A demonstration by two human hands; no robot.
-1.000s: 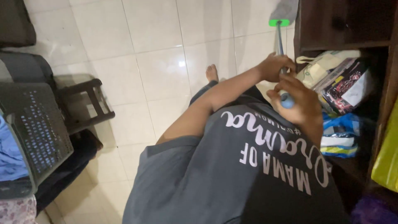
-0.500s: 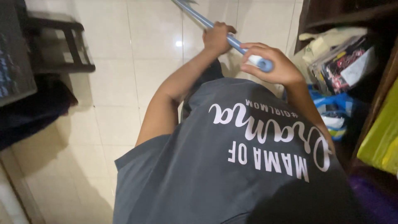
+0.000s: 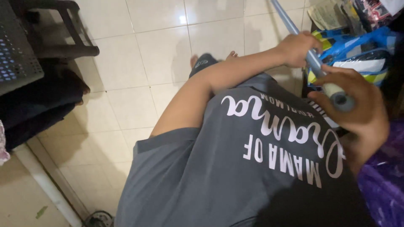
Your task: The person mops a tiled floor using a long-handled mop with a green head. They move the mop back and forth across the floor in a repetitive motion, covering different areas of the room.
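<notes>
A: What is sitting nearest?
B: The right hand [image 3: 362, 111], at three o'clock, is wrapping shut around the top end of the pole [image 3: 313, 63].

A: And the other?
B: The left hand [image 3: 299, 48] is clenching the same pole further down, toward one o'clock. The pole is slanting up and away to twelve o'clock.

A: Beyond them?
B: A blue bag [image 3: 357, 50] is lying at two o'clock, and the tiled floor [image 3: 143, 54] is spreading toward eleven, with a grey crate [image 3: 17, 59] at ten o'clock.
</notes>
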